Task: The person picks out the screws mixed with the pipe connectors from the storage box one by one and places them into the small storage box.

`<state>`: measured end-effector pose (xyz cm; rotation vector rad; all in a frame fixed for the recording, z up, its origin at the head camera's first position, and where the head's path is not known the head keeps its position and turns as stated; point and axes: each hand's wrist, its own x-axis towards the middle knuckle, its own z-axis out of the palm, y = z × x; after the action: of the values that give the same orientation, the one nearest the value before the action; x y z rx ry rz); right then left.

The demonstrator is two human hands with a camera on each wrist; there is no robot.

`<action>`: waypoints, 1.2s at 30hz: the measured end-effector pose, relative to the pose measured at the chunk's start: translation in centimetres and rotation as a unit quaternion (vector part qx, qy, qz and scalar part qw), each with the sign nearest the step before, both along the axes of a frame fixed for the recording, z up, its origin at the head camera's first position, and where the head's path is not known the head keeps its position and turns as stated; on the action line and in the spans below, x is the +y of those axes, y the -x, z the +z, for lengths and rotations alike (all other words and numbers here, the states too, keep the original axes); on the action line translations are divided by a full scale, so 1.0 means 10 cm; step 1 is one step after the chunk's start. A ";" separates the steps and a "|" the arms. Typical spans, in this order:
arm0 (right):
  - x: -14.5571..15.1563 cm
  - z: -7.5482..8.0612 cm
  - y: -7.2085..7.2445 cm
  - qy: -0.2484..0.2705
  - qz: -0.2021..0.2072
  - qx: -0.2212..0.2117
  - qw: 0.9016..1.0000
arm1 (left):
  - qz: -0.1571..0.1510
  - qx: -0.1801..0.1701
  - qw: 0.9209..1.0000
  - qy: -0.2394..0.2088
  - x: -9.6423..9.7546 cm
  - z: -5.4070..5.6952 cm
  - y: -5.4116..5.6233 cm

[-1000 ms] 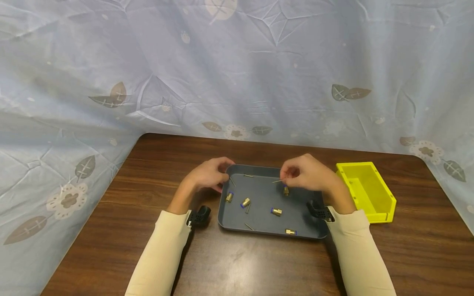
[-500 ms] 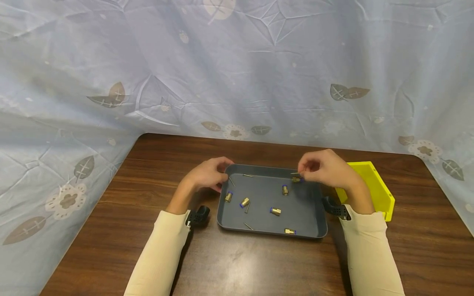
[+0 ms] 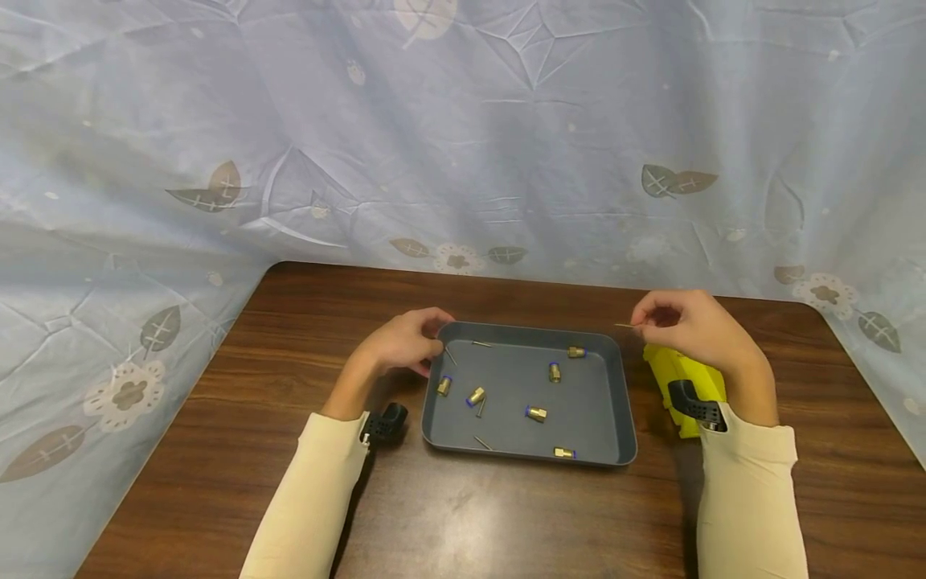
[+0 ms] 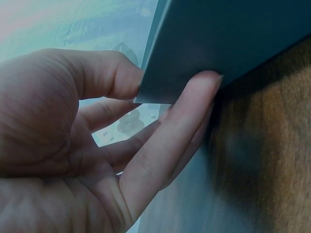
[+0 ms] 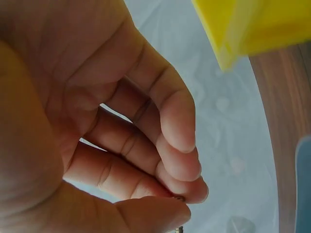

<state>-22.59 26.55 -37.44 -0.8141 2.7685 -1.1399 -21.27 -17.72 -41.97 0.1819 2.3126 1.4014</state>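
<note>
A grey tray [image 3: 499, 430] lies on the table. My left hand [image 3: 405, 342] grips its far left corner; in the left wrist view the thumb is at the rim and a finger [image 4: 160, 145] lies against the outer wall [image 4: 209, 43]. Between thumb and fingertips my right hand [image 3: 702, 334] pinches a thin screw [image 3: 623, 325], past the tray's right side and over the yellow bin [image 3: 669, 382]. In the right wrist view only a bit of the screw [image 5: 180, 229] shows. Several brass fittings [image 3: 536, 414] with blue collars and several screws [image 3: 483, 443] lie in the tray.
The yellow bin stands right of the tray, partly hidden by my right hand and wrist. Black wrist cameras [image 3: 694, 402] sit on both wrists. A patterned cloth [image 3: 463, 161] hangs behind the wooden table [image 3: 347, 285].
My right hand has moved right with the screw, from over the tray to over the yellow bin, uncovering a brass fitting at the tray's far right. The left hand stays at the tray's corner.
</note>
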 end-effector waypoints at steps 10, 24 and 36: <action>0.37 -0.05 -0.04 -0.014 -0.070 0.001 0.997 | -0.003 -0.001 1.000 0.006 0.00 0.00 -0.01; 0.69 -0.13 -0.09 -0.037 -0.166 -0.038 0.985 | -0.003 0.000 1.000 0.003 -0.01 0.01 -0.02; 0.72 -0.20 0.00 -0.074 -0.159 -0.042 0.984 | -0.004 -0.001 1.000 -0.001 0.00 0.02 -0.01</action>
<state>-22.58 33.74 -39.43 -0.3078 2.9378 -0.9600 -21.16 -17.69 -41.79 0.1900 2.3077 1.3986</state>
